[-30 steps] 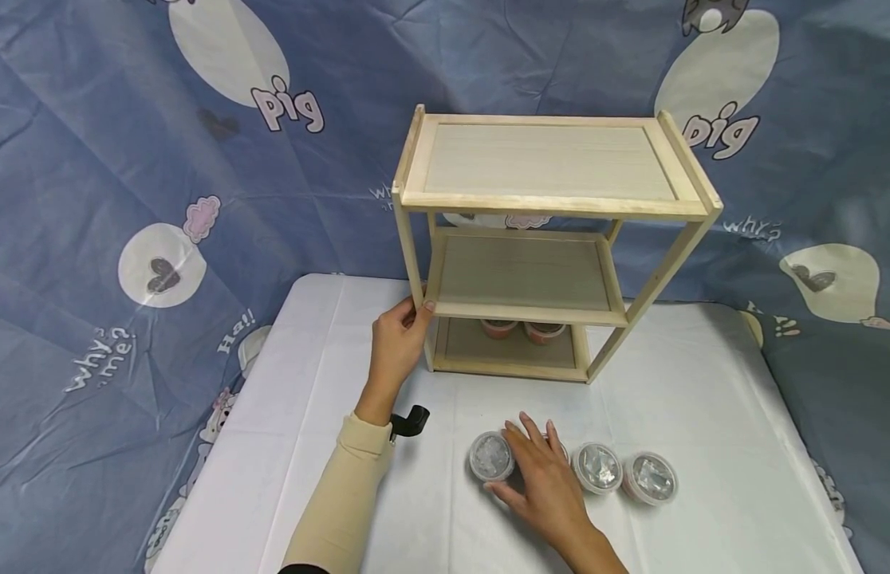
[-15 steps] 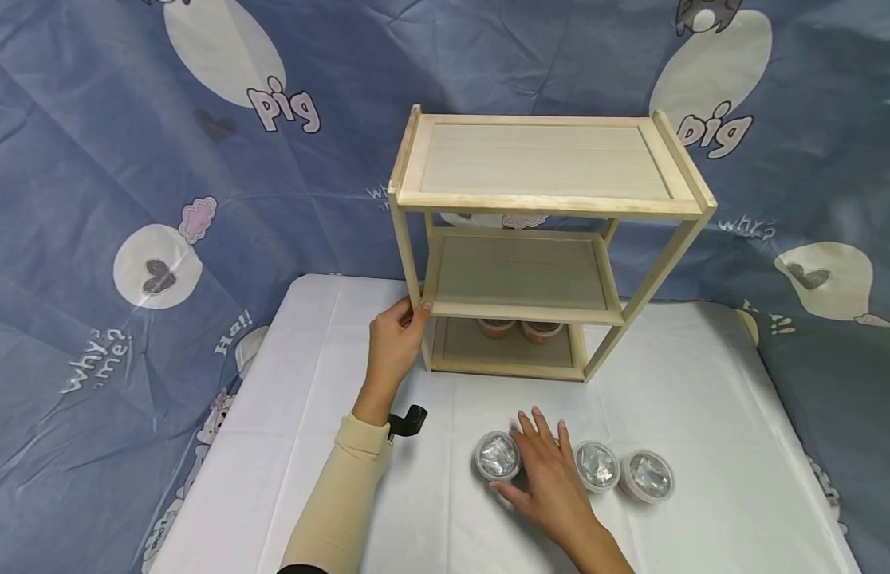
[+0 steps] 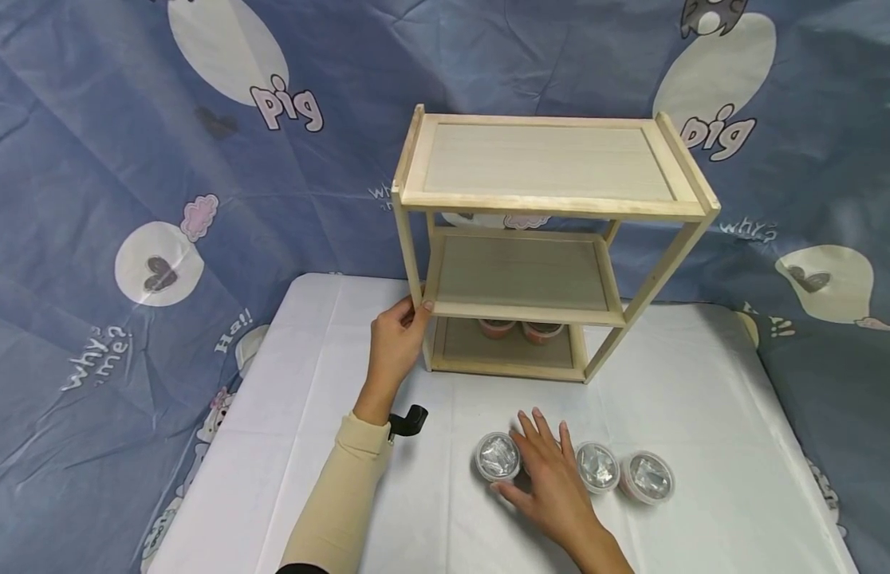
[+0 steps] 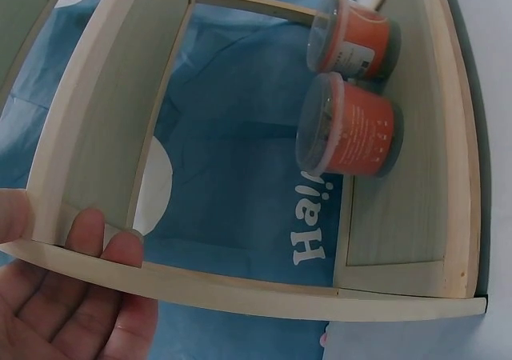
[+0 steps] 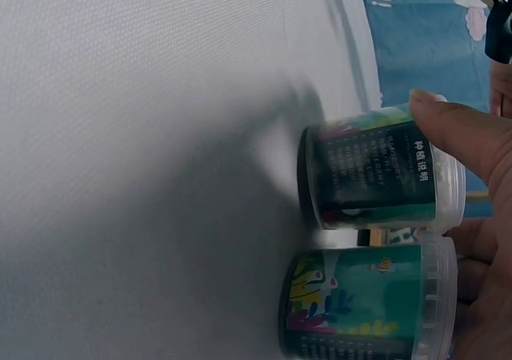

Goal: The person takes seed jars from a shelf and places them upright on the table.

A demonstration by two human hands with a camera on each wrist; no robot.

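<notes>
While left grip (image 3: pixel 398 343) clasps shelf (image 3: pixel 520 271), loose right grip (image 3: pixel 551 482) touches cup (image 3: pixel 498 456) on white cloth (image 3: pixel 703 383), blue drape (image 3: pixel 373 64) behind.

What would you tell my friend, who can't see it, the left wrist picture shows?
A left hand grips the post of a wooden rack, which appears turned sideways. Two orange tubs with clear lids stand side by side on its lower shelf, with blue printed cloth behind.
</notes>
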